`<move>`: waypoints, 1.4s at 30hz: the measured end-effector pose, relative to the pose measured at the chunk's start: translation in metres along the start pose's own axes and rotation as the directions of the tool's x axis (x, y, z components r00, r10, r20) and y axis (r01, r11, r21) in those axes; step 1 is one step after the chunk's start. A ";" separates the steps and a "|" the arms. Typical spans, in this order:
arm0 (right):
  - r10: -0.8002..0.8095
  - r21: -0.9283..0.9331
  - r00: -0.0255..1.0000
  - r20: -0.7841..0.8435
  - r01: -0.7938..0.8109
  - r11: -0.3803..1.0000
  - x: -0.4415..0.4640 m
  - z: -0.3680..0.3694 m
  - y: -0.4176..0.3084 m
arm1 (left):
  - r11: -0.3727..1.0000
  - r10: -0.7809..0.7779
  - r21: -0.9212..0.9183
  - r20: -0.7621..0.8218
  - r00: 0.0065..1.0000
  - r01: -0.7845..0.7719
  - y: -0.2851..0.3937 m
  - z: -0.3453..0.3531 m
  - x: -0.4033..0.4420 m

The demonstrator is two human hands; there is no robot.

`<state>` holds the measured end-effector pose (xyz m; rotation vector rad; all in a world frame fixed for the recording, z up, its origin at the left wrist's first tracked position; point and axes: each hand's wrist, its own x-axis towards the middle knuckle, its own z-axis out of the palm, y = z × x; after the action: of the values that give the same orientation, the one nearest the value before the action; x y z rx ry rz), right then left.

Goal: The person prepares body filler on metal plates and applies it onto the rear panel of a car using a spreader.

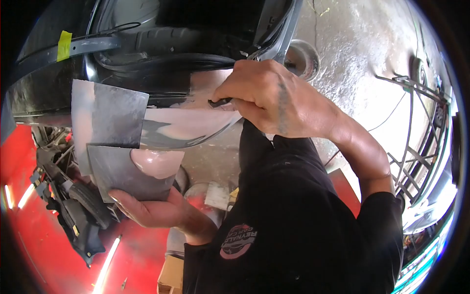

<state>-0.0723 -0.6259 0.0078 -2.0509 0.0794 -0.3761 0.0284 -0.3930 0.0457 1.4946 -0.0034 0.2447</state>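
Observation:
My left hand (152,211) is wrapped under a dark grey mixing board (115,169), which carries a glossy mound of pinkish body filler (155,164). Behind and above it, a second grey sheet (120,115) overlaps the board; its left edge is smeared with filler. I cannot tell whether the two are joined. At the car's body panel (171,128), my right hand (271,95) pinches a small black-edged tool (220,103), most of it covered by the fingers. Pale pink filler patches lie on the panel, around and below that tool.
The car's open door frame (161,61) spans the top, with yellow tape (64,45) at left. Dark car parts (81,206) lie on the red floor (134,245) at lower left. A round container (301,60) stands beyond the car, and a metal rack (416,132) is at right.

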 end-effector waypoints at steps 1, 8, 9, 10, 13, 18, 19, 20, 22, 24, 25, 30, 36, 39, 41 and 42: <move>0.029 0.004 1.000 0.011 -0.029 1.000 -0.001 -0.002 -0.005 | 1.000 -0.014 -0.012 0.009 1.000 0.014 0.000 0.000 0.000; -0.061 0.000 0.998 -0.021 0.061 0.998 -0.015 -0.003 -0.021 | 0.999 -0.040 -0.027 0.031 0.999 0.041 0.000 -0.001 0.003; -0.026 0.035 0.999 -0.030 0.027 0.999 -0.017 -0.008 -0.020 | 0.999 -0.027 -0.017 0.022 0.999 0.027 0.000 0.001 0.003; 0.009 0.072 0.999 -0.037 -0.006 0.997 -0.017 -0.016 -0.020 | 1.000 -0.014 -0.006 0.014 1.000 0.014 0.000 0.002 0.003; 0.040 0.021 0.997 -0.066 -0.039 0.999 -0.017 -0.029 -0.007 | 1.000 0.016 0.015 0.004 1.000 -0.016 -0.001 0.001 0.004; 0.070 -0.035 0.994 -0.089 -0.073 0.997 -0.019 -0.020 0.015 | 1.000 -0.012 -0.008 0.029 1.000 0.012 -0.002 0.000 0.006; 0.073 -0.029 0.993 -0.091 -0.076 0.997 -0.019 -0.018 0.016 | 1.000 -0.004 -0.011 0.027 1.000 0.004 -0.002 0.001 0.006; 0.089 -0.020 0.992 -0.085 -0.091 0.996 -0.019 -0.017 0.016 | 1.000 0.005 -0.012 0.025 1.000 -0.004 -0.001 0.002 0.006; 0.120 0.000 0.990 -0.070 -0.121 0.993 -0.018 -0.015 0.013 | 1.000 0.004 -0.004 0.012 1.000 -0.004 -0.001 0.003 0.005; 0.135 0.036 0.990 -0.043 -0.133 0.990 -0.013 -0.016 0.005 | 1.000 0.009 -0.004 0.009 1.000 -0.009 -0.002 0.003 0.005; 0.141 0.052 0.990 -0.029 -0.140 0.989 -0.011 -0.015 0.002 | 1.000 0.014 -0.008 0.013 1.000 -0.014 -0.002 0.003 0.005; 0.038 0.045 0.998 -0.043 -0.036 0.998 0.001 0.006 0.008 | 0.997 0.053 -0.060 0.086 0.995 -0.048 -0.004 0.005 0.006; 0.012 0.123 1.000 -0.007 -0.011 0.992 -0.005 -0.004 -0.015 | 0.999 -0.023 -0.034 0.040 0.999 0.024 0.001 0.000 0.001; 0.022 0.145 0.999 -0.027 -0.018 0.989 -0.014 -0.014 -0.014 | 0.999 -0.017 -0.036 0.049 0.999 0.019 -0.002 -0.005 0.004; 0.056 0.118 0.998 -0.042 -0.050 0.992 -0.020 -0.025 -0.010 | 1.000 0.003 -0.024 0.057 0.998 -0.002 -0.002 -0.006 0.004; 0.077 0.082 0.996 -0.051 -0.073 0.994 -0.022 -0.033 -0.007 | 1.000 0.003 -0.013 0.035 0.999 -0.002 -0.002 -0.006 0.003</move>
<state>-0.1038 -0.6455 0.0228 -1.9526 0.1713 -0.3823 0.0311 -0.3863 0.0437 1.4864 -0.0350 0.2198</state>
